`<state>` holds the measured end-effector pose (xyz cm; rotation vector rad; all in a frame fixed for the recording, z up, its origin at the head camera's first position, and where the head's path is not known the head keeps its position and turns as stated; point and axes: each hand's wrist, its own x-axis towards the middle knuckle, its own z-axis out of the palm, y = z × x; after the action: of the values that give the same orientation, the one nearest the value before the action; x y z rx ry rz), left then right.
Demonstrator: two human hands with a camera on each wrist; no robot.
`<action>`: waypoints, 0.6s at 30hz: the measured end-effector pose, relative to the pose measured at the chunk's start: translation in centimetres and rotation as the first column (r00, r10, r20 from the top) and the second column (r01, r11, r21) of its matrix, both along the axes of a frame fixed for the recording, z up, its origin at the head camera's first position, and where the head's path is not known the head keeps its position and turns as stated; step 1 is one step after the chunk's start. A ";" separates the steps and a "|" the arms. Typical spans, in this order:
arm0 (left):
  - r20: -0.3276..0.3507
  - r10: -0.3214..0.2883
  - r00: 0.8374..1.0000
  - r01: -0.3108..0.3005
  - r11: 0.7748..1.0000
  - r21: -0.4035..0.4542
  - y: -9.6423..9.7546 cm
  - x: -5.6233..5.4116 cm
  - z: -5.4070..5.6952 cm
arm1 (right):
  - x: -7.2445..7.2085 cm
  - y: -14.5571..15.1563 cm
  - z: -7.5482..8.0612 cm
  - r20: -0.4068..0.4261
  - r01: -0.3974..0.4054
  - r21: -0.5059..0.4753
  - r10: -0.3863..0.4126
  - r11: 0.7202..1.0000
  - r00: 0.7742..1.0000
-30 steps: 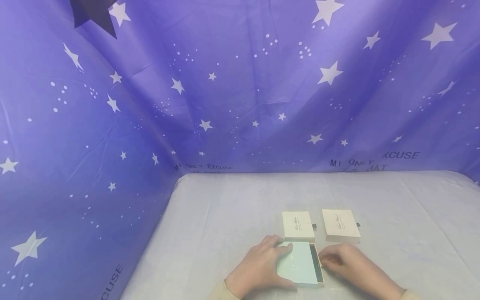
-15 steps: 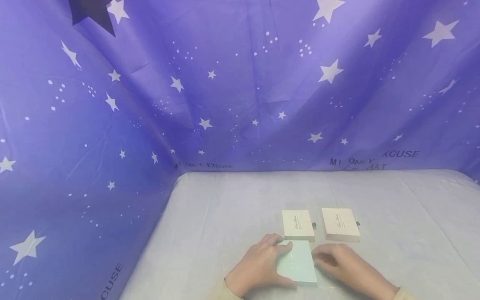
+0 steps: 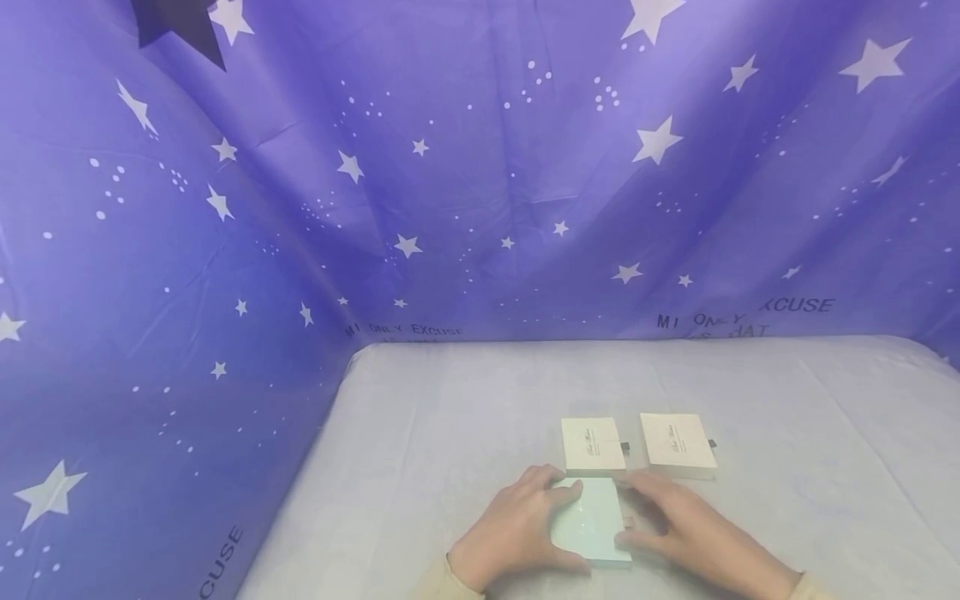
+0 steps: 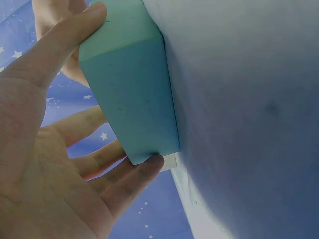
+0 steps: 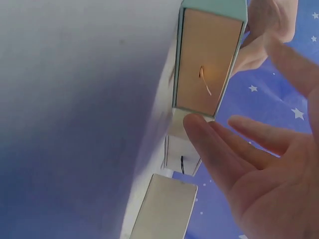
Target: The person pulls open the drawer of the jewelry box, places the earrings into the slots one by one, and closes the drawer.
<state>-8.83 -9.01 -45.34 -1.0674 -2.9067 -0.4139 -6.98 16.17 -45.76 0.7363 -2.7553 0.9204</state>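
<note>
A mint-green drawer box [image 3: 598,523] lies on the table, its sleeve fully over the drawer. My left hand [image 3: 517,521] holds it from the left, thumb on the near side and fingers on the far side, as the left wrist view shows with the box's plain end [image 4: 132,104]. My right hand [image 3: 686,533] is at the box's right end, thumb and fingers spread and nearly straight; whether they touch the box I cannot tell. The right wrist view shows the peach drawer front [image 5: 207,59], flush with the sleeve, with a thin ribbon pull [image 5: 205,82].
Just behind the green box lies a cream box [image 3: 592,446] with dark lettering and a black pull tab. A second cream box [image 3: 678,442] of the same look lies to its right. A pale cloth [image 3: 465,417] covers the table, and a purple star-print curtain [image 3: 465,183] hangs behind.
The drawer, which stuck out at the right with a dark gap, has slid left into the green sleeve. My right hand has let go of the drawer end and spread its fingers; the left stays put.
</note>
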 end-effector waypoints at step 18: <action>-0.026 0.004 1.000 -0.004 1.000 -0.017 0.1 0.1 -0.1 | 0.5 -0.9 -0.4 0.020 -0.043 0.056 0.042 0.998 0.999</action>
<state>-8.75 -8.96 -45.40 -1.0610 -2.8943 -0.3734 -6.43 15.31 -46.21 0.8026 -2.8025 0.8653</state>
